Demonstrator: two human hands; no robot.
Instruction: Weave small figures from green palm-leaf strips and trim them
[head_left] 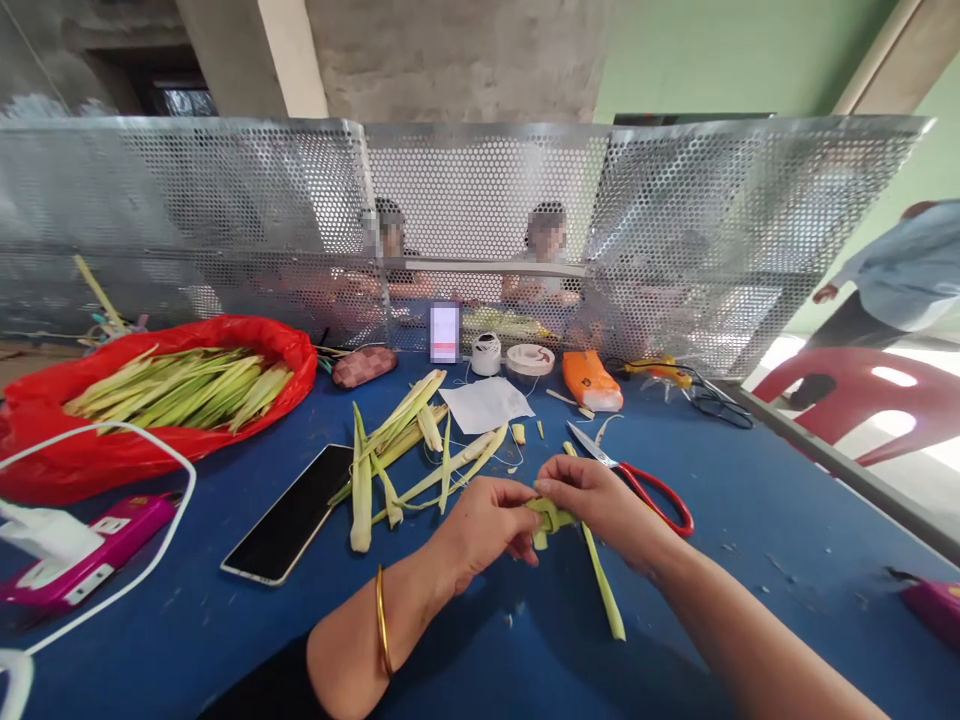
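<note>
Between both hands, just above the blue table, is a small woven piece of green leaf strips (551, 517). My left hand (496, 517) pinches its left side, fingers closed. On its upper right side, my right hand (576, 486) is closed too, thumb and fingers pressed on the strips. A longer leaf strip (604, 590) slants down below my right hand. Scissors with red handles (636, 478) lie just beyond my right hand. Loose pale green leaf strips (409, 450) are spread out beyond my left hand, near a white sheet of paper (487, 404).
A red plastic bag (300, 350) full of leaves stands at left. Nearer lie a phone (292, 515) and a purple power strip (127, 545) with a white cable. Tape (530, 360), thread (486, 354) and an orange packet (592, 380) line the perforated metal screen (480, 180); people sit behind it.
</note>
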